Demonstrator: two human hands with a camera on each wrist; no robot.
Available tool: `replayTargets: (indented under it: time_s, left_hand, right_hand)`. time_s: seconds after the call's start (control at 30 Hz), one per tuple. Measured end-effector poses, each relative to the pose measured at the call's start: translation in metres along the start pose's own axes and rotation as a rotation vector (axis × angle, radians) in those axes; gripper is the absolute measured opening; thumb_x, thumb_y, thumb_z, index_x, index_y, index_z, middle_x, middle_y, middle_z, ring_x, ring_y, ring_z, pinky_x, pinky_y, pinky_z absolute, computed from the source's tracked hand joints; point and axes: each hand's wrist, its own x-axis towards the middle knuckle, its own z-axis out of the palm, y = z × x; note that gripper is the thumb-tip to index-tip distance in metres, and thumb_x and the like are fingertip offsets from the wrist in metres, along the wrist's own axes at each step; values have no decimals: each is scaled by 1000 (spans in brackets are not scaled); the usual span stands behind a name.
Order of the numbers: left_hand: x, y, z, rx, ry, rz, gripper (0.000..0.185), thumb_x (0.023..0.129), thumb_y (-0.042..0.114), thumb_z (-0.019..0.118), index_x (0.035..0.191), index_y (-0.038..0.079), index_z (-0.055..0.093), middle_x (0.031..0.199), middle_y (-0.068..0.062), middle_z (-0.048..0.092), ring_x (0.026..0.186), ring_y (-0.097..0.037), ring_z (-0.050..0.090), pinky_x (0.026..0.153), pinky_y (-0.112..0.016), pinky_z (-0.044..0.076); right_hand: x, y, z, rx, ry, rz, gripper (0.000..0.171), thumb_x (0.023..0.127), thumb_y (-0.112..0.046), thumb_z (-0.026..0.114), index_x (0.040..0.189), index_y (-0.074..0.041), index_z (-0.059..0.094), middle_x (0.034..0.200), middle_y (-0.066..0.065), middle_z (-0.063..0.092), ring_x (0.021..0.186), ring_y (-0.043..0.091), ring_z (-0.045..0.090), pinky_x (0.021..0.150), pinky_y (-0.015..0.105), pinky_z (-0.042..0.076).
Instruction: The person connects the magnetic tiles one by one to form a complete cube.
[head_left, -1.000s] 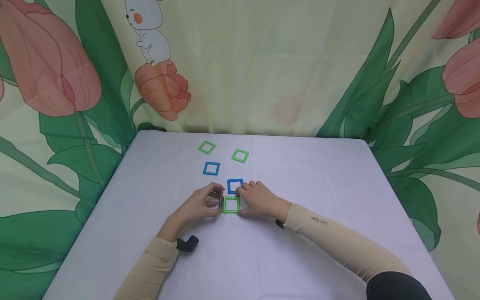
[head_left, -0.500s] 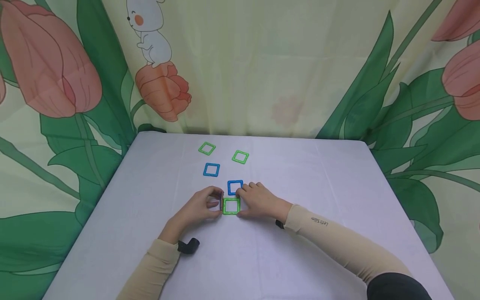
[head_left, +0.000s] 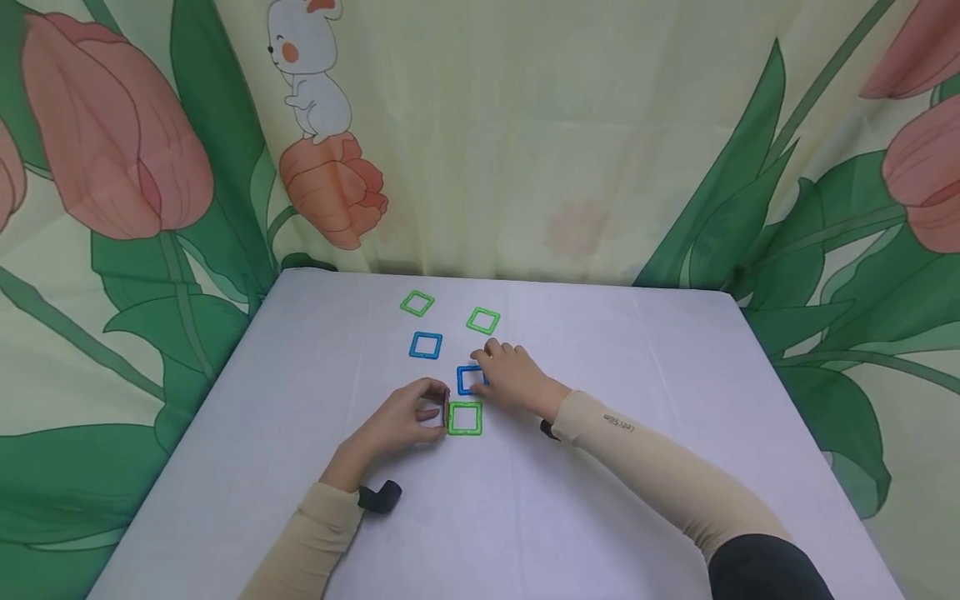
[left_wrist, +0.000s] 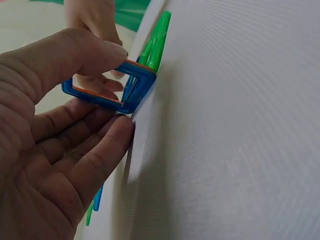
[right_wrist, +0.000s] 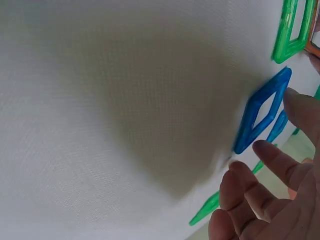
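My left hand (head_left: 401,417) holds a blue square magnetic tile (left_wrist: 144,86) on edge between thumb and fingers, an orange-edged square (left_wrist: 141,65) right against it. These stand at the left side of a green square tile (head_left: 466,433) lying flat on the cloth. My right hand (head_left: 517,375) reaches over another flat blue tile (right_wrist: 248,120) just behind the green one. Its thumb is right at that tile's edge and its index fingertip beside a corner, the fingers spread and slightly bent.
Farther back on the white-covered table (head_left: 600,467) lie a blue square tile (head_left: 425,357) and two green square tiles, one at the left (head_left: 417,312) and one at the right (head_left: 483,331). A flower-printed curtain (head_left: 495,150) hangs behind the table.
My right hand has left the green tile's right side and moved back over the blue tile, its fingers spreading. The left hand keeps its hold beside the green tile. The head view has tilted slightly up.
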Motion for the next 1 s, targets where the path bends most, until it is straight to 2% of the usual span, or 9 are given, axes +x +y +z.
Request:
replayTargets:
  time_s: [0.17,0.3,0.4,0.5,0.8,1.0]
  left_hand:
    - [0,1,-1,15,-10,-24,64,78,3,87,134,12,58,128,-4,63,129,-25,62,100,-22,59]
    - [1,-1,0,21,-4,-28,64,77,3,87,134,12,58,128,-4,63,128,-25,62,100,-23,60]
    - [0,-2,0,20,-2,-21,64,77,4,86,134,12,58,128,-4,63,128,-25,62,100,-24,60]
    - [0,-2,1,21,-2,-15,64,78,5,86,134,12,58,128,-4,63,128,-25,62,101,-24,59]
    - [1,1,-1,15,-5,-19,63,78,3,86,134,11,58,128,-4,63,128,-24,61,101,-23,59]
    - [-1,2,-3,11,-7,-36,63,79,4,86,134,12,58,129,-3,62,130,-24,61,101,-22,59]
  right_hand:
    - [7,5,1,42,-34,3,42,104,-38,62,138,-14,62,125,10,62,108,26,60,94,43,55]
    - [14,11,2,83,25,24,23,104,-27,62,123,-16,69,114,5,69,99,23,63,86,38,53]
    - [19,15,2,104,61,35,14,103,-25,64,111,-16,72,104,2,72,90,19,64,79,35,50]
    - [23,17,3,103,56,40,13,102,-27,66,106,-16,72,98,0,72,85,17,63,76,33,48]
    - [33,16,0,131,-8,70,17,94,-30,75,100,-14,73,90,-2,71,80,15,60,79,34,49]
    - [35,21,2,197,-33,108,17,88,-30,77,94,-15,72,82,-4,70,74,15,60,76,32,52]
